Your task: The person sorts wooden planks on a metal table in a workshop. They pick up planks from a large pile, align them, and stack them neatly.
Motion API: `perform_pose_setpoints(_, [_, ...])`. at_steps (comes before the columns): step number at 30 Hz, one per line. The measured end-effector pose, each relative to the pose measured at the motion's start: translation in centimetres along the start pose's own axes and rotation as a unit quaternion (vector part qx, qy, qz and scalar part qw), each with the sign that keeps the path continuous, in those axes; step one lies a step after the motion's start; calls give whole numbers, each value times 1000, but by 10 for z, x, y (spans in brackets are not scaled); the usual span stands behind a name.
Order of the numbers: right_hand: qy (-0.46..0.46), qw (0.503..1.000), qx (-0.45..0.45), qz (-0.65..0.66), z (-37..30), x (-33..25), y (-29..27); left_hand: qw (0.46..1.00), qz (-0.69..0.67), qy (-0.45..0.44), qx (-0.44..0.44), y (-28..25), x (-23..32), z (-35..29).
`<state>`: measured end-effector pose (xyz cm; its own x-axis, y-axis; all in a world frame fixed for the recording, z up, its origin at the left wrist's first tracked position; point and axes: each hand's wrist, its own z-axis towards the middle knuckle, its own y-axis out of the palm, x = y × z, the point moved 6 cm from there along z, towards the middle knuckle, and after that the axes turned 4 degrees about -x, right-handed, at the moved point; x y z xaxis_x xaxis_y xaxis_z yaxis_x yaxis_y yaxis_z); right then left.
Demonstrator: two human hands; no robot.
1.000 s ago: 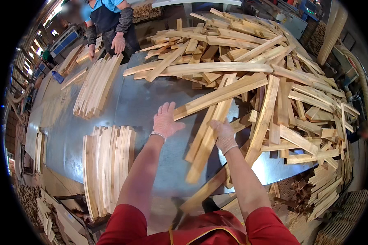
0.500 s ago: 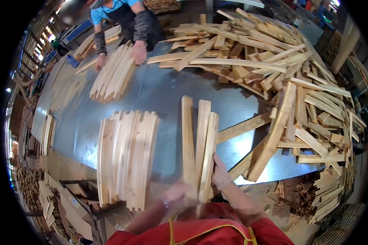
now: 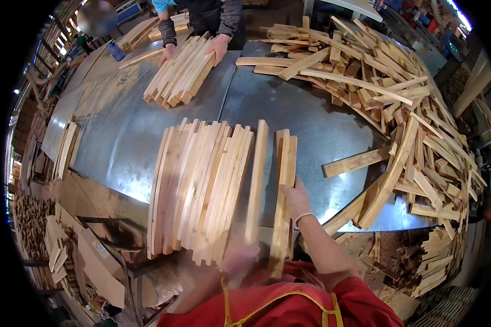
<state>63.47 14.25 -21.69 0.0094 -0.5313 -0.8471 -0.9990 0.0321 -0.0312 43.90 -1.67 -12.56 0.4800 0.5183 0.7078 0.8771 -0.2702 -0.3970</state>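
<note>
My left hand [image 3: 240,256], smeared by motion, closes on the near end of a single wooden strip [image 3: 256,182]. That strip stands just right of a row of wooden strips [image 3: 196,191] laid side by side, long ends pointing away from me. With my right hand [image 3: 296,201] I grip two or so other wooden strips [image 3: 282,201] from their right side, close to my apron. A narrow gap separates them from the single strip. The row overhangs the near edge of the metal table [image 3: 305,117].
A large jumbled pile of wood pieces [image 3: 365,71] covers the table's right side. One loose piece [image 3: 357,162] juts out from it. Across the table a person's gloved hands [image 3: 219,49] hold another bundle of strips [image 3: 181,71]. A blue bottle [image 3: 116,52] stands at the far left.
My view has shifted, so the table's contents sit differently. The single strip in my left hand has moved left relative to my right-hand strips, toward the row, which now looks wider.
</note>
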Motion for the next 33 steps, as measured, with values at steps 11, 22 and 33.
perform_pose_setpoints(11, [-40,990,-135,6,10,-37,2,960,178,153,151,22,-5,-1])
perform_pose_setpoints(22, [-235,809,370,-391,-44,-50,-342,915,316,208,142,67,-9,43])
perform_pose_setpoints(33, [-188,735,474,-446,71,-143,-567,992,58,-12,-107,208,86,108])
